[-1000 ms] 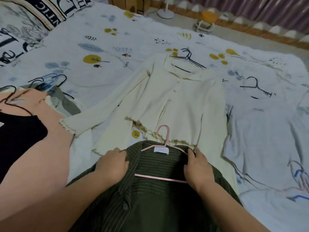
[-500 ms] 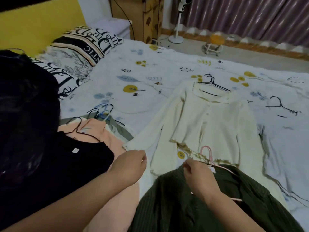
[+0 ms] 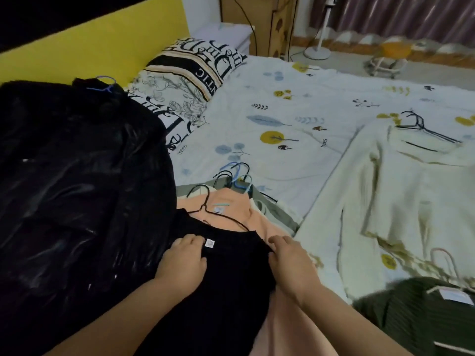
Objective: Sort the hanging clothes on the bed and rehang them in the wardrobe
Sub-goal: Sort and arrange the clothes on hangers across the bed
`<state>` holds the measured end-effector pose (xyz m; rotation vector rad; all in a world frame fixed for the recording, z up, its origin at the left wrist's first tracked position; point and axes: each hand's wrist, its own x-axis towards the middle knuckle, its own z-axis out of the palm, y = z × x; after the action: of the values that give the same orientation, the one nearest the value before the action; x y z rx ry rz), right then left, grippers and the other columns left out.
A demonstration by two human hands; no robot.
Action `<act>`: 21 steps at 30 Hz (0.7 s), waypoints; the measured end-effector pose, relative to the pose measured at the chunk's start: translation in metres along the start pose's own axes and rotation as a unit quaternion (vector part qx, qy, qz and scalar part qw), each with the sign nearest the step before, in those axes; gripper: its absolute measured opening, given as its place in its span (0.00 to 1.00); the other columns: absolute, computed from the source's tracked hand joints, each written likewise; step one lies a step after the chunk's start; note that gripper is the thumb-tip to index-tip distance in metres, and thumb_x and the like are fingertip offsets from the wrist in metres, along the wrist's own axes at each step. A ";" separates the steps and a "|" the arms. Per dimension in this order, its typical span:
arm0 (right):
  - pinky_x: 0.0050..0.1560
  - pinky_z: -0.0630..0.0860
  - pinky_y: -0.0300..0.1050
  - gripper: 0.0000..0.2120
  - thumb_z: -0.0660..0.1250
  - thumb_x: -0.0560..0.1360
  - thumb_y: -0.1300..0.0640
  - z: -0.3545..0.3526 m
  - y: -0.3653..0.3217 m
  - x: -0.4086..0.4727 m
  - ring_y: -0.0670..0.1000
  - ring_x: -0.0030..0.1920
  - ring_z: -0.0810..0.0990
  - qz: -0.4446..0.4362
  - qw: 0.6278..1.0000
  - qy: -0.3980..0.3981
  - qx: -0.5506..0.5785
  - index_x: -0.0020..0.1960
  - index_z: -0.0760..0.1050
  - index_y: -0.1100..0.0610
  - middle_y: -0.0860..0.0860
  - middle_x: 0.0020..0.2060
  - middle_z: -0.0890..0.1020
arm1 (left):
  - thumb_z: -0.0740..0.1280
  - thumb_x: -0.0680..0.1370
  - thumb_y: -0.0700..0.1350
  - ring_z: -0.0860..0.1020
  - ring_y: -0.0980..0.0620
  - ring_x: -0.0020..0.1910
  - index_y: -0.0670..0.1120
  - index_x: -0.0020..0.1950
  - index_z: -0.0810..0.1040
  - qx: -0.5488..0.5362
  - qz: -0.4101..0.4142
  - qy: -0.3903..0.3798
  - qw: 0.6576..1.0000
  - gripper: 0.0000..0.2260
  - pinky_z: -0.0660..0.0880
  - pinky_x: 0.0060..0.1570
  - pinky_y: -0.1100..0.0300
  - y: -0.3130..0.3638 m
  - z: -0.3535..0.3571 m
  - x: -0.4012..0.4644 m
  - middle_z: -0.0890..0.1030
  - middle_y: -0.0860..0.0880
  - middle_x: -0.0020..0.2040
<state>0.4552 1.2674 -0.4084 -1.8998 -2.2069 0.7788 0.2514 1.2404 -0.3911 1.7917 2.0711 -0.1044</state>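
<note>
A black top (image 3: 231,291) with a white neck label lies on a peach garment (image 3: 259,227) that hangs on a thin black hanger (image 3: 205,204). My left hand (image 3: 182,258) grips the black top's neckline just left of the label. At the top's right shoulder edge, my right hand (image 3: 290,263) holds the fabric with curled fingers. A cream cardigan (image 3: 401,196) on a black hanger lies to the right. The green striped shirt (image 3: 416,319) on its pink hanger sits at the bottom right.
A shiny black jacket (image 3: 77,188) on a blue hanger covers the left side. Several blue and black hanger hooks (image 3: 236,176) poke out behind the peach garment. Printed pillows (image 3: 190,80) lie at the yellow headboard (image 3: 90,50). A fan stand (image 3: 317,51) is on the floor beyond the bed.
Both hands left the green striped shirt and moved left onto the black top. My view swung left, so the cardigan and green shirt now sit at the right.
</note>
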 end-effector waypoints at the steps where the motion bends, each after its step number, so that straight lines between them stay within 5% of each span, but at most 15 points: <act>1: 0.58 0.68 0.45 0.14 0.55 0.78 0.58 0.007 -0.005 0.008 0.55 0.60 0.72 -0.015 1.000 0.000 -0.012 0.62 0.70 0.57 0.54 0.59 0.75 | 0.57 0.80 0.47 0.62 0.51 0.70 0.47 0.72 0.61 -0.007 -0.012 -0.009 1.000 0.20 0.63 0.68 0.58 -0.009 0.004 0.004 0.62 0.49 0.73; 4: 0.59 0.67 0.46 0.15 0.56 0.78 0.56 0.026 -0.017 0.030 0.55 0.60 0.71 -0.028 0.999 -0.005 -0.042 0.65 0.66 0.55 0.54 0.60 0.73 | 0.56 0.81 0.47 0.49 0.49 0.76 0.48 0.76 0.51 -0.020 -0.024 -0.042 0.999 0.25 0.54 0.73 0.57 -0.028 0.016 0.012 0.49 0.47 0.77; 9: 0.54 0.69 0.48 0.14 0.55 0.80 0.51 0.046 -0.031 0.046 0.56 0.57 0.73 0.022 0.997 -0.032 -0.060 0.62 0.67 0.56 0.56 0.57 0.75 | 0.55 0.82 0.49 0.41 0.49 0.76 0.48 0.77 0.48 -0.006 -0.003 -0.079 0.997 0.26 0.50 0.73 0.56 -0.043 0.033 0.017 0.45 0.48 0.78; 14: 0.40 0.65 0.46 0.08 0.55 0.80 0.51 0.036 -0.044 0.034 0.52 0.41 0.73 0.058 0.993 0.048 0.090 0.47 0.67 0.54 0.47 0.38 0.74 | 0.56 0.81 0.50 0.47 0.50 0.76 0.48 0.75 0.57 -0.004 0.013 -0.057 0.998 0.22 0.51 0.74 0.55 -0.043 0.028 0.014 0.54 0.49 0.76; 19: 0.32 0.66 0.35 0.08 0.52 0.79 0.49 0.009 -0.057 -0.004 0.44 0.34 0.71 0.054 0.993 0.089 0.048 0.43 0.64 0.48 0.45 0.34 0.72 | 0.56 0.81 0.48 0.57 0.55 0.71 0.49 0.73 0.60 -0.077 0.050 -0.001 0.996 0.20 0.57 0.69 0.64 -0.043 -0.001 0.002 0.62 0.53 0.71; 21: 0.37 0.73 0.44 0.08 0.53 0.77 0.46 0.002 -0.059 -0.020 0.45 0.34 0.73 0.067 0.990 0.114 0.054 0.41 0.64 0.47 0.46 0.32 0.74 | 0.56 0.81 0.46 0.61 0.56 0.68 0.50 0.72 0.61 -0.113 0.053 0.038 0.991 0.19 0.60 0.65 0.67 -0.042 -0.016 -0.005 0.63 0.54 0.67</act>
<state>0.4061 1.2437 -0.3793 -1.9889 -1.8830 0.6466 0.2072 1.2336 -0.3832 1.7846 1.9449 0.2243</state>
